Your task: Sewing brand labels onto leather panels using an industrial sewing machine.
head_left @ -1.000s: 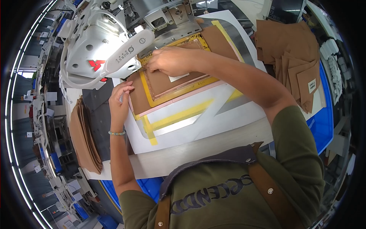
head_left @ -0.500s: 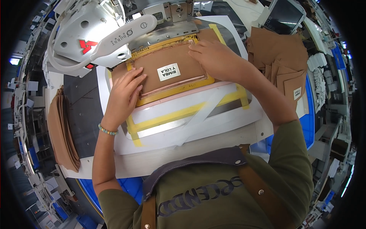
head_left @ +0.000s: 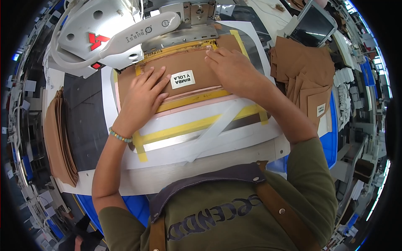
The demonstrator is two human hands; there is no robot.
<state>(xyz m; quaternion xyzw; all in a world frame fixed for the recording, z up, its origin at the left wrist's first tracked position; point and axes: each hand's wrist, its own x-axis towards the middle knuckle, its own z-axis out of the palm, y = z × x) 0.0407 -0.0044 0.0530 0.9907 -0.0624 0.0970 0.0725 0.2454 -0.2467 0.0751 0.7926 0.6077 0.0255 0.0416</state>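
Observation:
A brown panel (head_left: 167,62), like leather or fabric, lies in a yellow template frame (head_left: 197,99) under the sewing machine (head_left: 100,37). A white label (head_left: 183,79) with dark print sits on the panel. My left hand (head_left: 144,96) rests on the panel's left part, fingers spread and lying flat, their tips just left of the label. At the far right corner of the frame, the fingers of my right hand (head_left: 236,73) are stretched out and slightly bent, touching the panel; its thumb is hidden. Neither hand is seen to hold anything.
Brown panels (head_left: 303,62) lie piled to the right, one bearing a white label. A stack of brown pieces (head_left: 58,138) stands at the left table edge. A screen (head_left: 312,23) is at the back right; a blue bin (head_left: 331,138) sits below the table's right side.
My left hand has slid right, further onto the panel and closer to the label. My right hand stays at the far right corner. The whole view has shifted slightly.

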